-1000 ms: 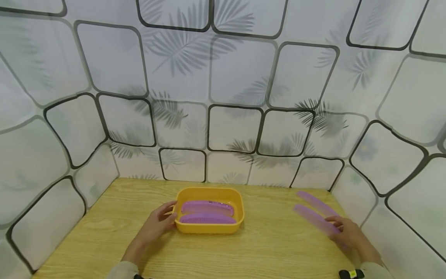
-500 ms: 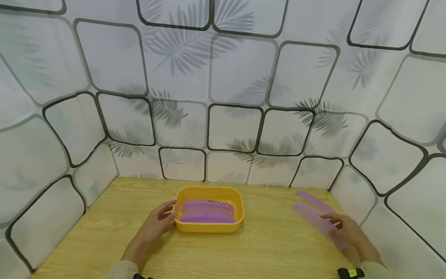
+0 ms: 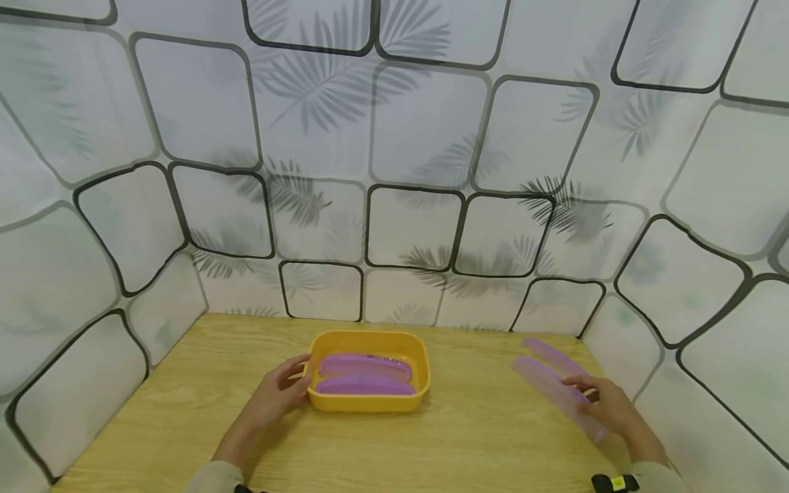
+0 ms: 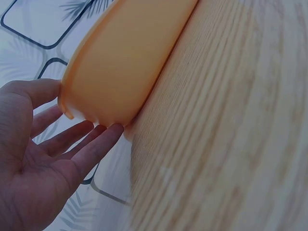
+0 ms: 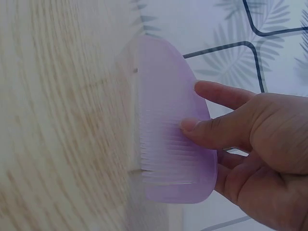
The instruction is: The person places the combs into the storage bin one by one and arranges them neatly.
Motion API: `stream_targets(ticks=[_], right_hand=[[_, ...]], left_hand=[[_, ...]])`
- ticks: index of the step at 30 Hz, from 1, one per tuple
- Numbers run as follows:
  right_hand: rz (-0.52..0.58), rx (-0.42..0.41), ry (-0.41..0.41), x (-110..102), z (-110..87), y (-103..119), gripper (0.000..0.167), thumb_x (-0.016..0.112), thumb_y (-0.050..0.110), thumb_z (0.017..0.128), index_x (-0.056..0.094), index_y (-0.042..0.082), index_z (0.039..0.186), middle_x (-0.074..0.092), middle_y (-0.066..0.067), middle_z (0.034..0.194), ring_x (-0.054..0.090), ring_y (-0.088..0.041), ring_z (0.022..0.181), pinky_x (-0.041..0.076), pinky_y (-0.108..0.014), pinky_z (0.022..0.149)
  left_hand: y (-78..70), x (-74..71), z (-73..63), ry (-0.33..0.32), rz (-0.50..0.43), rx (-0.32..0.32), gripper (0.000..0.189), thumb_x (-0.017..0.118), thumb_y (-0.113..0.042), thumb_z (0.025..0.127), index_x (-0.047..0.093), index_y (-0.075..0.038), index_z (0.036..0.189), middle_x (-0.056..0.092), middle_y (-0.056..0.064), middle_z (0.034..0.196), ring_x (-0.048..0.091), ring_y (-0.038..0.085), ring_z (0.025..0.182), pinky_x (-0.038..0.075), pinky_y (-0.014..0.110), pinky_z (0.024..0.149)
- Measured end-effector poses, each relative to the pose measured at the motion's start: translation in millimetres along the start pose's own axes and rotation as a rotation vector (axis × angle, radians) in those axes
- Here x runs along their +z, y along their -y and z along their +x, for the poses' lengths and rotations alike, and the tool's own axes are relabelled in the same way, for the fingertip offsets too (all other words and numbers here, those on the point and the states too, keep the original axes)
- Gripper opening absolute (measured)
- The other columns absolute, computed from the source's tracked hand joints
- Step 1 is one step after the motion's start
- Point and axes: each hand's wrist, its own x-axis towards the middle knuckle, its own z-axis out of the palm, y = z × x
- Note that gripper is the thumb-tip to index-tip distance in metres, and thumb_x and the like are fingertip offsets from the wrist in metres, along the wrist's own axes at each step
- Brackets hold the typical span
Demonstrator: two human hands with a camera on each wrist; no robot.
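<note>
A yellow plastic basket [image 3: 370, 404] stands on the table with two purple combs in it, a rear comb [image 3: 365, 365] and a front comb [image 3: 365, 386]. My left hand [image 3: 280, 394] touches the basket's left end, thumb at the rim and nearly straight fingertips on the outer wall, as the left wrist view shows. To the right, my right hand [image 3: 610, 409] pinches a purple comb [image 5: 168, 106] by its curved back, thumb on the near face. Its teeth point toward the tabletop; I cannot tell whether it touches. Just behind lies another purple comb [image 3: 557, 354].
The light wood table [image 3: 456, 445] meets patterned wall covering [image 3: 413, 226] at the back and both sides. The right-hand combs lie close to the right wall. Bare wood separates them from the basket.
My right hand and its comb have shifted slightly left and away from me. The left hand, the basket and its combs have stayed in place.
</note>
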Motion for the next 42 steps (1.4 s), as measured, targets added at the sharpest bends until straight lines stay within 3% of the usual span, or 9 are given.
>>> stream_targets(ticks=[18,27,36,42], right_hand=[[-0.029,-0.028,-0.036,0,-3.0,16,0.039,0.076,-0.006,0.082,0.071,-0.001,0.120,0.073,-0.025,0.117,0.068,-0.010,0.081,0.055,-0.023,0.067],[-0.006,-0.072,-0.049,-1,-2.1,27,0.039,0.078,-0.005,0.083,0.070,-0.001,0.122,0.073,-0.022,0.116,0.070,-0.015,0.085,0.056,-0.023,0.068],[0.059,-0.116,-0.057,-1,-1.9,33,0.038,0.079,-0.003,0.084,0.070,-0.004,0.121,0.072,-0.025,0.116,0.063,0.005,0.087,0.056,-0.021,0.068],[0.086,-0.118,-0.055,-1,0.0,39,0.039,0.079,-0.003,0.084,0.070,-0.003,0.122,0.072,-0.025,0.117,0.062,0.006,0.089,0.056,-0.021,0.069]], left_hand=[[2.8,1.4,-2.4,-0.007,-0.005,0.004,0.056,0.060,-0.014,0.105,0.040,0.003,0.154,0.041,0.039,0.153,0.055,0.047,0.134,0.064,0.038,0.092],[0.7,2.3,-2.6,-0.011,-0.010,-0.006,0.056,0.060,-0.013,0.105,0.040,0.002,0.155,0.040,0.038,0.154,0.053,0.048,0.136,0.063,0.039,0.093],[-1.5,2.4,-1.9,-0.014,-0.005,-0.011,0.055,0.060,-0.013,0.105,0.040,0.001,0.155,0.040,0.038,0.155,0.053,0.048,0.136,0.064,0.039,0.092],[-0.9,2.1,-1.4,-0.011,-0.004,-0.011,0.055,0.059,-0.013,0.105,0.040,0.001,0.155,0.039,0.037,0.155,0.053,0.048,0.136,0.064,0.039,0.092]])
